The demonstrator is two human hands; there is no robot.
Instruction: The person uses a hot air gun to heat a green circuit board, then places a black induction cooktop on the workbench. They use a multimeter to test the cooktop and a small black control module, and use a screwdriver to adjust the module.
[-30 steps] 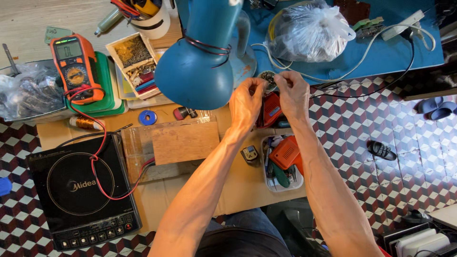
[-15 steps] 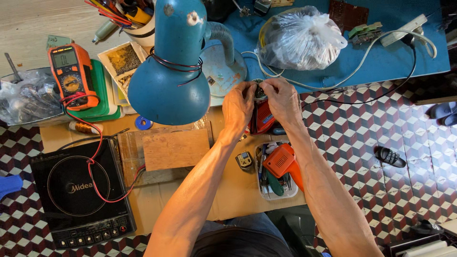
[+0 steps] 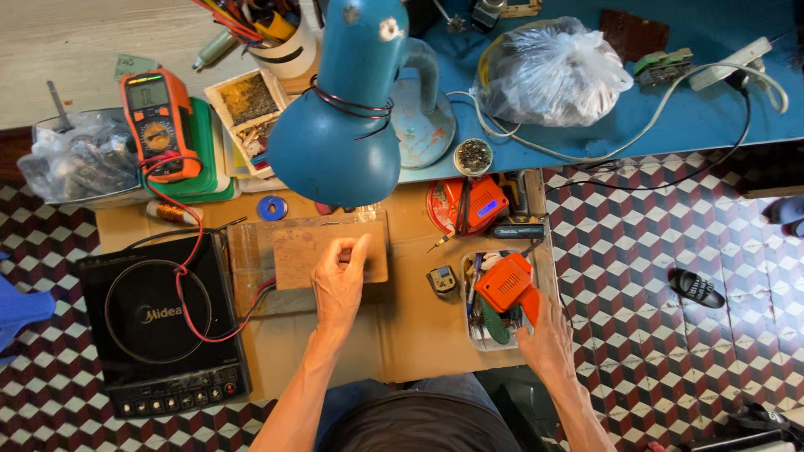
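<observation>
My left hand [image 3: 339,280] rests on a brown wooden board [image 3: 293,259] on the cardboard-covered bench, with its fingers curled and the thumb pointing up. I cannot see whether it pinches anything. My right hand [image 3: 544,339] grips the handle of an orange soldering gun [image 3: 505,283], which lies over a small clear tray [image 3: 476,335] of tools at the bench's right edge. A small square gadget [image 3: 441,280] sits between the board and the tray.
A blue desk lamp [image 3: 343,134] hangs over the bench's middle. At the left are an induction cooker [image 3: 163,322] and an orange multimeter [image 3: 155,125] with red leads. A red round tin [image 3: 469,205] and a plastic bag [image 3: 553,75] lie behind. A sandal [image 3: 695,289] is on the checkered floor.
Both hands were together up near the red tin a second ago. The left has come down onto the board, and the right has dropped to the tray and taken the orange soldering gun.
</observation>
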